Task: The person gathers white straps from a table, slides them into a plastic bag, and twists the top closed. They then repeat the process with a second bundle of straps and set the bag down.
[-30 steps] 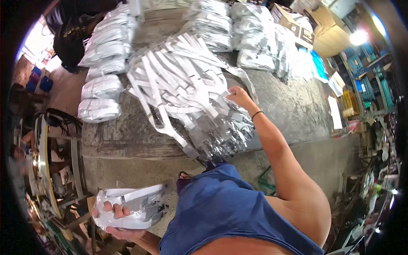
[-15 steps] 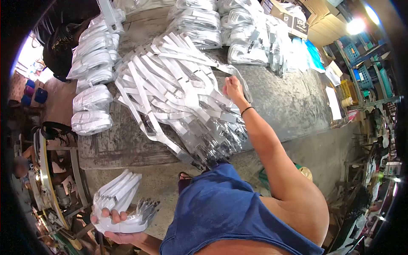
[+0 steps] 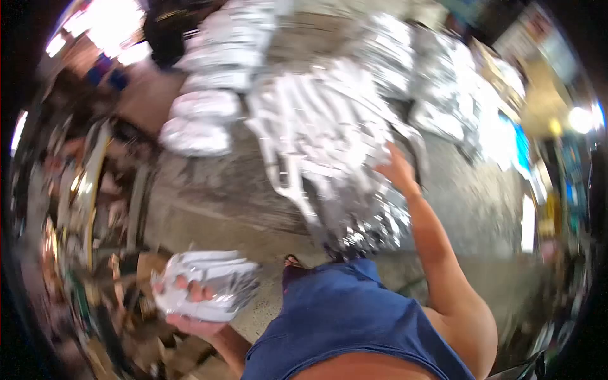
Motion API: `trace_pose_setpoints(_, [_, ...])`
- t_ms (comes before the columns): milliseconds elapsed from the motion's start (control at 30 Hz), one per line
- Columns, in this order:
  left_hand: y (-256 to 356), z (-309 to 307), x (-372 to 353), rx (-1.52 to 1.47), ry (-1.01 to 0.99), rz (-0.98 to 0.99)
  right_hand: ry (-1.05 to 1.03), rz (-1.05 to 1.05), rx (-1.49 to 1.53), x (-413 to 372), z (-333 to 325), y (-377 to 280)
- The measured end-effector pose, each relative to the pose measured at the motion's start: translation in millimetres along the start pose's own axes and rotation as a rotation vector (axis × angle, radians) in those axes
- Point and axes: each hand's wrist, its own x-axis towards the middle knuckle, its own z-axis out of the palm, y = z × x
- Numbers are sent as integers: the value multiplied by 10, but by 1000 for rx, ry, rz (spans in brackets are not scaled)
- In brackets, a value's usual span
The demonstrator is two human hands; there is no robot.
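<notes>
Clearly a blurred frame, so details are soft. L hand point(image 3: 190, 292) is low, beside the blue top point(image 3: 342, 316). Its fingers curl over a bundle point(image 3: 212, 278) of silvery-white strips w/ the palm under it: a closed grip, bundle off the table. R hand point(image 3: 396, 171) is stretched out onto the loose pile point(image 3: 323, 139) of the same strips on the table point(image 3: 209, 196). It touches the pile's near-right edge, but blur hides whether the fingers pinch a strip or lie flat, so can't tell. Wrapped packs point(image 3: 196, 136) sit in a row at the table's left. More stacks point(image 3: 443, 88) are at the back right, apart from the pile.

Step, as I read it: picking strips from the pile w/ the R while the L holds what's collected. Prob. far from done, since the pile is big next to the bundle. Next move would call for a clean pinch on one strip, lifted free w/o dragging tangled neighbours off the edge. It then goes across to the L, ends lined up. L must loosen just enough to take it w/o spilling the rest.
</notes>
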Motion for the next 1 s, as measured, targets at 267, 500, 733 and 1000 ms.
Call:
trace_pose_setpoints(267, [90, -190, -280, -230, -14, 80, 57, -146, -270, 573, -567, -78])
trace_pose_setpoints(500, [171, -305, -492, -277, 7, 104, 377, -415, -158, 1560, -1767, -376])
trace_pose_setpoints(733, [335, -349, -636, -277, -21, 86, 586, -667, -542, 1220, -2671, -2270])
trace_pose_setpoints(1000, [222, -608, -999, -223, 119, -61, 536, -965, -622, 91, -2413, -4191])
